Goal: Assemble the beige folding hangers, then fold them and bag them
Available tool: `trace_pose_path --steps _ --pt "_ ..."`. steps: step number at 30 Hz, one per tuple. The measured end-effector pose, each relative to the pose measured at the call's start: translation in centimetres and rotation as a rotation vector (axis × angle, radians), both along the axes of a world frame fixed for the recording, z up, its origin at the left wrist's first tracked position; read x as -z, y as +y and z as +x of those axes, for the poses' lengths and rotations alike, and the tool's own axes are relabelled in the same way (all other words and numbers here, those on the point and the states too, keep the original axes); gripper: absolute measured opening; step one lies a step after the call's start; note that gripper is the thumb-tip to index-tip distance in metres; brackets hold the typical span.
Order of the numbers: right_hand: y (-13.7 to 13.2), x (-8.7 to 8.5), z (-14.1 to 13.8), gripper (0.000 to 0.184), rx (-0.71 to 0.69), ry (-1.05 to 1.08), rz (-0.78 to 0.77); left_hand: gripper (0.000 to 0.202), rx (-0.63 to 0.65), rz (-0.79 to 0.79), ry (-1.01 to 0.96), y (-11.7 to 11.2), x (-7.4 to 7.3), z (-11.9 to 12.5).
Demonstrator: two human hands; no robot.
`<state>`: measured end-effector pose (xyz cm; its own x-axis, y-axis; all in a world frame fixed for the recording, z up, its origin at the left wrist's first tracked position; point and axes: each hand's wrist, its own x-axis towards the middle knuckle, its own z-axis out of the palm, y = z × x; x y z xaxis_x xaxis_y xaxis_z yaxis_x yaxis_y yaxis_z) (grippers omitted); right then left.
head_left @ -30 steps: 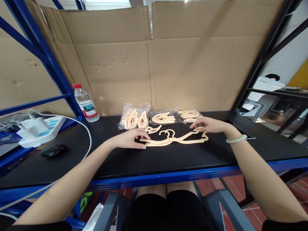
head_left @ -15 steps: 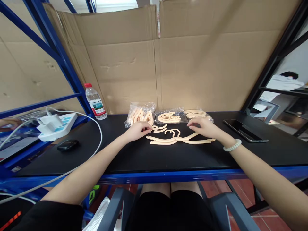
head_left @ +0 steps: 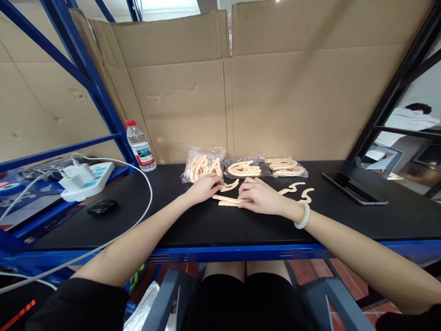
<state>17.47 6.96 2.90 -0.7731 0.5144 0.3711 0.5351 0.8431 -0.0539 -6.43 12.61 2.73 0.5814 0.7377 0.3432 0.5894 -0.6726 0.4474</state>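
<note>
A beige folding clothes hanger (head_left: 225, 201) lies on the black tabletop. My right hand (head_left: 260, 196) is closed over its middle, with thumb and fingers pinching it and covering the hook. Just to the left, my left hand (head_left: 204, 188) has curled fingers at the near end of a loose beige hanger piece (head_left: 230, 185); whether it grips anything is hidden. More curved hanger pieces (head_left: 292, 187) lie to the right of my right hand, one of them a hook-shaped piece (head_left: 306, 196).
Behind the hands stand clear plastic bags of beige hangers, a left bag (head_left: 203, 164), a middle bag (head_left: 245, 167) and a right bag (head_left: 285, 166). A tablet (head_left: 354, 188) lies at right. At left are a mouse (head_left: 102, 207), a white cable (head_left: 150, 193), a power strip (head_left: 96, 181) and a water bottle (head_left: 140, 147).
My right hand has moved left from the hanger's right arm onto its middle and closed there. Separate pieces now show at right. The left hand has hardly moved.
</note>
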Motion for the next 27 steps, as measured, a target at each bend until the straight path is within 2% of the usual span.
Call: trace_pose_path --steps 2,5,9,12,15,21,25,27 --pt "-0.1 0.1 0.2 0.015 -0.004 0.048 -0.011 0.006 -0.004 -0.063 -0.080 0.0 -0.7 -0.1" --pt "-0.4 0.0 0.4 0.017 -0.004 0.121 -0.013 0.010 -0.054 -0.150 -0.261 -0.4 -1.8 -0.5" --pt "-0.7 -0.1 0.2 0.017 -0.004 0.196 -0.016 0.020 -0.100 -0.320 -0.535 -2.3 -2.4 -0.5" --pt "-1.0 0.1 0.2 0.019 -0.025 0.213 -0.023 0.027 -0.078 -0.511 -0.646 -4.0 -2.3 0.0" --pt "-1.3 0.1 0.5 0.021 -0.013 0.213 -0.020 0.026 -0.086 -0.631 -0.750 -4.9 -2.1 0.3" --pt "-1.4 0.0 0.7 0.022 0.113 0.115 -0.029 0.019 -0.103 -0.739 -0.886 -5.5 -1.9 1.0" --pt "-2.1 -0.3 0.5 0.014 0.084 0.055 0.034 0.016 -0.088 -0.812 -0.899 -6.4 -1.5 2.0" --pt "-2.4 -0.4 0.4 0.016 0.050 0.036 0.051 0.016 -0.087 -0.811 -0.918 -6.5 -1.4 2.2"
